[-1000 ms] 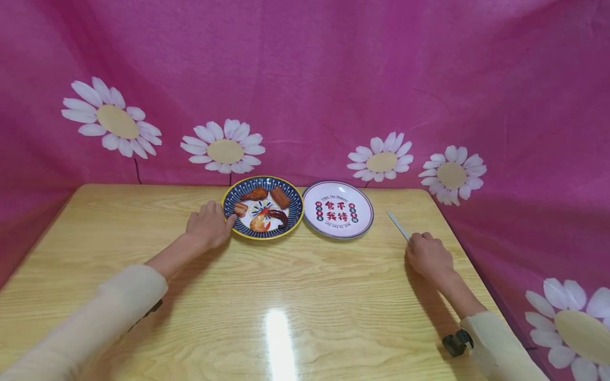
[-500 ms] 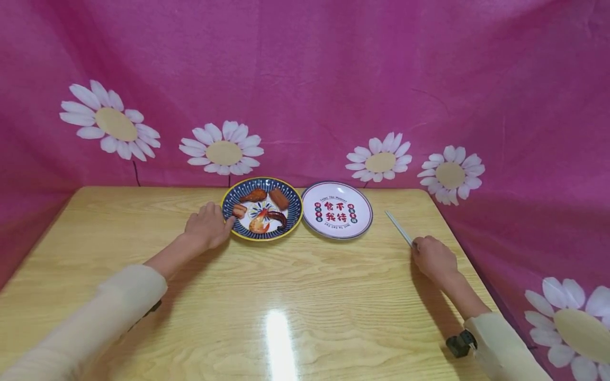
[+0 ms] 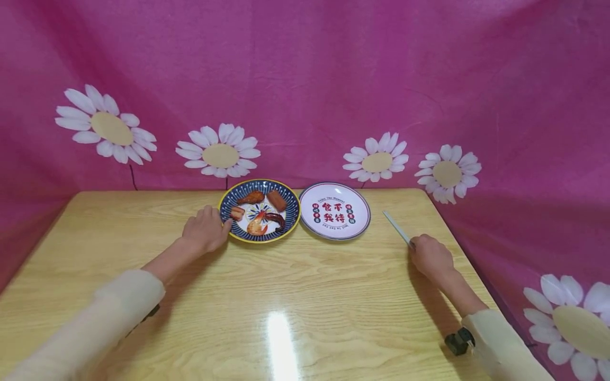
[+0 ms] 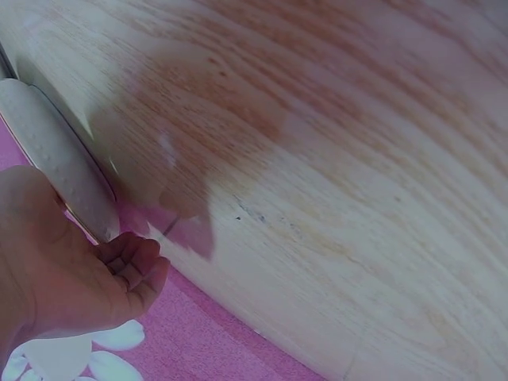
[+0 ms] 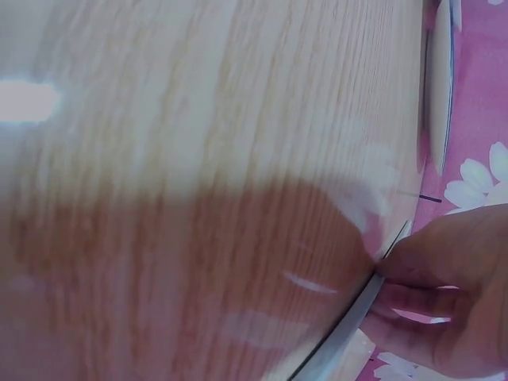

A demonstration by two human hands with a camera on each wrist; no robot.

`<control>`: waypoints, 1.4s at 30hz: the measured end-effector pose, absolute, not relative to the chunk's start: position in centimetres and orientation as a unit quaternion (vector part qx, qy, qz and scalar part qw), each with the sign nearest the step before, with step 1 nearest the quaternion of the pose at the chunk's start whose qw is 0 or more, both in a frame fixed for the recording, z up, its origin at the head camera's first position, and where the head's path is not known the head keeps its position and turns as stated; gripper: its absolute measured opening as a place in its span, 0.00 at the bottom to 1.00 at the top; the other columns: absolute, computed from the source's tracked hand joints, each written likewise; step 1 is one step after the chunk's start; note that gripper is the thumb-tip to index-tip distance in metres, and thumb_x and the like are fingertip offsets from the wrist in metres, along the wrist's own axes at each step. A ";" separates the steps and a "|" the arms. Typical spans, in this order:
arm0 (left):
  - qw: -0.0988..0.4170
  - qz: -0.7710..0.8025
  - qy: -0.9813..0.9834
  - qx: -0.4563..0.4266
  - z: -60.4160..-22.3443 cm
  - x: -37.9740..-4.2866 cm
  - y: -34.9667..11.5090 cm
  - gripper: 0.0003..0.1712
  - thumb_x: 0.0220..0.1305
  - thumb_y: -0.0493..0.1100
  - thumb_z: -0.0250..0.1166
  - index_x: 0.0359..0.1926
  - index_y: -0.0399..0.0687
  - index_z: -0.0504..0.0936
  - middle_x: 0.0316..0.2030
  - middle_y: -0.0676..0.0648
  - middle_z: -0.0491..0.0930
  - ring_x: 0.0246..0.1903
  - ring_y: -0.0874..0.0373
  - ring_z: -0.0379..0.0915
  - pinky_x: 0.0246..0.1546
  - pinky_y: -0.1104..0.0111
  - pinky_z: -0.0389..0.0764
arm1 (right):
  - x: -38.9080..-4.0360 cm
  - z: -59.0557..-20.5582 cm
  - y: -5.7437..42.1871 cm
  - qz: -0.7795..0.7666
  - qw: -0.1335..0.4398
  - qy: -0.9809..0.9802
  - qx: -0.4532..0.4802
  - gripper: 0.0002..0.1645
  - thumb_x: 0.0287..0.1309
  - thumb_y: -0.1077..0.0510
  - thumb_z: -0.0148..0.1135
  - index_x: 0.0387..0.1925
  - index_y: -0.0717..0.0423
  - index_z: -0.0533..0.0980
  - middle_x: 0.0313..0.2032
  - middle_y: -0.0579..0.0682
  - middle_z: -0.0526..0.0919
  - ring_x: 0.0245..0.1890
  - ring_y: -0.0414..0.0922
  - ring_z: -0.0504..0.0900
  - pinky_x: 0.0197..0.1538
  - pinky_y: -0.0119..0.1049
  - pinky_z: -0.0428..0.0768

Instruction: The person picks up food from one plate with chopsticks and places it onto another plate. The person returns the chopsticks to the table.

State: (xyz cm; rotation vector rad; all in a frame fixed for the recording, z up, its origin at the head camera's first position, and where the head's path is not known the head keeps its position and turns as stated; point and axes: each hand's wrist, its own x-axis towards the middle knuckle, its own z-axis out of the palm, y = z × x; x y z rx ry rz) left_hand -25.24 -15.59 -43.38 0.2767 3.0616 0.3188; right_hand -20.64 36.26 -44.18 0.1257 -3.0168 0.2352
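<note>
My left hand (image 3: 206, 232) is at the left rim of a yellow-rimmed, blue-patterned plate (image 3: 259, 238), thumb over the edge and fingers curled outside it. In the left wrist view, the same hand (image 4: 79, 270) has the pale underside of the plate (image 4: 59, 151) by its thumb and fingers. The plate bears a drumstick (image 3: 251, 197), a brown block of meat (image 3: 276, 201), a small striped meat piece (image 3: 236, 213), a shrimp (image 3: 257, 224) and a dark curled tentacle (image 3: 275, 219). Low over the table, my right hand (image 3: 432, 257) grips slim silvery chopsticks (image 3: 397, 229), tips pointing away; the right wrist view shows these chopsticks (image 5: 345, 329) under the fingers.
A white plate (image 3: 334, 232) with red characters stands directly right of the blue one. Both plates lie near the back edge of the wooden table (image 3: 229, 307), against a pink cloth (image 3: 305, 90) printed with daisies. Glare crosses the tabletop in front.
The head view has shifted slightly. My right hand has slid back a little along the chopsticks, so more of them shows. My left hand stays at the plate's rim.
</note>
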 end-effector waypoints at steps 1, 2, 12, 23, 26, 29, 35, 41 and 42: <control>0.026 0.103 0.990 0.090 -43.3 -25.2 -15.6 0.28 0.75 0.51 0.47 0.43 0.22 0.70 0.38 0.33 0.68 0.43 0.37 0.71 0.42 0.46 0.74 | -20.7 -44.2 36.2 0.076 0.055 -0.995 0.041 0.09 0.61 0.65 0.59 0.24 0.60 0.77 0.24 0.58 0.77 0.24 0.61 0.79 0.24 0.59 0.75; 0.026 0.102 0.990 0.090 -43.3 -25.3 -15.5 0.28 0.75 0.51 0.47 0.43 0.22 0.70 0.37 0.33 0.68 0.42 0.37 0.71 0.42 0.46 0.75 | -20.7 -44.1 36.2 0.075 0.053 -0.995 0.041 0.10 0.60 0.65 0.60 0.23 0.59 0.76 0.24 0.58 0.77 0.24 0.61 0.79 0.23 0.58 0.75; 0.013 0.102 0.991 0.083 -43.5 -25.3 -15.4 0.27 0.75 0.49 0.47 0.42 0.22 0.71 0.36 0.34 0.68 0.42 0.37 0.72 0.42 0.46 0.75 | -21.1 -44.3 36.4 0.065 0.072 -0.994 0.051 0.14 0.53 0.65 0.62 0.15 0.56 0.71 0.23 0.58 0.77 0.20 0.59 0.78 0.21 0.57 0.75; -0.006 0.090 0.992 0.093 -43.8 -25.6 -15.7 0.25 0.74 0.48 0.46 0.36 0.24 0.71 0.32 0.36 0.67 0.37 0.40 0.70 0.38 0.46 0.75 | -21.4 -44.6 36.5 0.065 0.082 -0.993 0.049 0.15 0.52 0.65 0.62 0.14 0.56 0.70 0.22 0.58 0.76 0.20 0.61 0.77 0.21 0.58 0.74; -0.003 0.089 0.992 0.093 -43.7 -25.5 -15.6 0.25 0.74 0.47 0.46 0.36 0.25 0.71 0.32 0.36 0.67 0.37 0.40 0.70 0.38 0.47 0.74 | -21.5 -44.4 36.4 0.065 0.081 -0.993 0.049 0.15 0.53 0.65 0.62 0.14 0.56 0.69 0.21 0.58 0.76 0.20 0.61 0.77 0.21 0.58 0.74; -0.004 0.089 0.992 0.093 -43.5 -25.4 -15.6 0.25 0.74 0.47 0.45 0.36 0.25 0.71 0.32 0.36 0.67 0.37 0.40 0.70 0.38 0.47 0.74 | -21.6 -44.3 36.4 0.065 0.077 -0.994 0.047 0.15 0.53 0.65 0.61 0.15 0.57 0.69 0.21 0.58 0.76 0.19 0.59 0.76 0.21 0.57 0.74; -0.012 0.091 0.991 0.095 -43.5 -25.5 -15.5 0.24 0.73 0.47 0.46 0.34 0.25 0.71 0.31 0.36 0.67 0.36 0.40 0.70 0.37 0.47 0.75 | -21.7 -44.3 36.4 0.063 0.068 -0.995 0.038 0.14 0.53 0.65 0.61 0.15 0.57 0.70 0.21 0.58 0.76 0.20 0.59 0.77 0.21 0.57 0.74; -0.022 0.096 0.991 0.092 -43.7 -25.4 -15.4 0.23 0.72 0.46 0.47 0.32 0.27 0.70 0.30 0.37 0.67 0.35 0.41 0.70 0.36 0.47 0.75 | -21.7 -44.6 36.5 0.059 0.074 -0.995 0.035 0.13 0.53 0.65 0.60 0.16 0.57 0.71 0.21 0.59 0.77 0.21 0.62 0.78 0.21 0.59 0.74; -0.024 0.098 0.991 0.090 -43.7 -25.4 -15.4 0.23 0.72 0.46 0.47 0.32 0.27 0.70 0.30 0.37 0.67 0.35 0.41 0.70 0.36 0.47 0.75 | -21.7 -44.6 36.5 0.057 0.075 -0.995 0.036 0.13 0.53 0.65 0.60 0.16 0.57 0.71 0.21 0.59 0.77 0.21 0.62 0.78 0.21 0.59 0.74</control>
